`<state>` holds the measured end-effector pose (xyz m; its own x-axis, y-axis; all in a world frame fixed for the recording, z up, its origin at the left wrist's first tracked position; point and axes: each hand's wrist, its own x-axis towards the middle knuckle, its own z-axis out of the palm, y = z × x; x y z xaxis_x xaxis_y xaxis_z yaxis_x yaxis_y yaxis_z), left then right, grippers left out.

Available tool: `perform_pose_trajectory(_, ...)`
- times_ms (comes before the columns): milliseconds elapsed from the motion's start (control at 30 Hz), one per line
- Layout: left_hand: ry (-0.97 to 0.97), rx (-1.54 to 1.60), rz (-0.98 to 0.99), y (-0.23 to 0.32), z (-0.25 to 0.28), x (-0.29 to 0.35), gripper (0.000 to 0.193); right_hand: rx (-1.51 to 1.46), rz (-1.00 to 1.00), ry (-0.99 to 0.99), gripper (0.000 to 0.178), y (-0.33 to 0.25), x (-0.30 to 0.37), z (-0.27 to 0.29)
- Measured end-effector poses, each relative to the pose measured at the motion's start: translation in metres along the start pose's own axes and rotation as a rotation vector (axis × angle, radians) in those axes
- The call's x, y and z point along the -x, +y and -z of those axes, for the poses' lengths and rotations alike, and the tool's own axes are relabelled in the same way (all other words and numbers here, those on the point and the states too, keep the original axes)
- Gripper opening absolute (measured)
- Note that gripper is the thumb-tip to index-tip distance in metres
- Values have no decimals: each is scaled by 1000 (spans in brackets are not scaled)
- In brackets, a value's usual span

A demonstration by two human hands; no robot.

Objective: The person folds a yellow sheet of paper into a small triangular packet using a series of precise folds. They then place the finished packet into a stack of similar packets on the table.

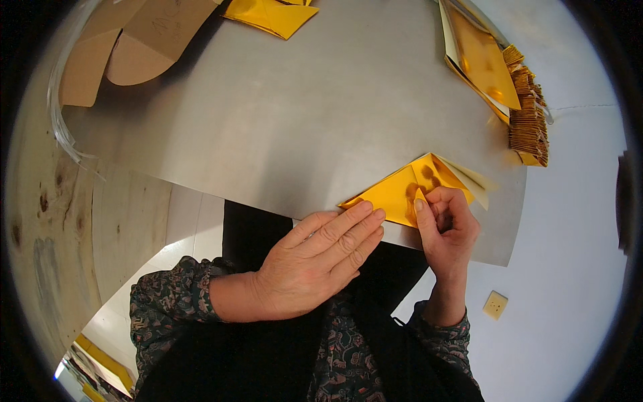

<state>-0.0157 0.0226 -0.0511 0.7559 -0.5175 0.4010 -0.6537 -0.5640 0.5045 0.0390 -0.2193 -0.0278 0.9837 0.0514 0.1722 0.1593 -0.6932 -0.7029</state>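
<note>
A shiny gold paper sheet [402,187], partly folded into a triangle, lies at the near right edge of a grey metal tabletop [301,114]. My left hand [315,264] lies flat, fingers together, with its fingertips pressing on the sheet's left corner. My right hand [447,231] pinches the sheet's near edge between thumb and fingers. A pale underside of the paper shows at the sheet's right end.
A stack of folded gold paper pieces [528,117] sits at the right edge, with larger gold sheets [479,57] leaning beside it. More gold sheets [274,15] lie at the far edge. Brown cardboard pieces [134,40] rest at the far left.
</note>
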Motion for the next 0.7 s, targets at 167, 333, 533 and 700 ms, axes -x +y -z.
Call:
perform_pose_trajectory(167,2,1,-2,0,2,-1,44,-30,-17,2,16,0,1,1)
perform_pose_trajectory(333,14,12,4,-2,1,-1,45,-16,-2,3,16,0,1,1)
perform_pose_trajectory(533,-41,-22,10,-1,2,1,53,-45,25,13,17,1,1,-2)
perform_pose_trajectory(700,-51,-81,-9,-2,-2,3,76,-58,33,11,18,2,1,-3)
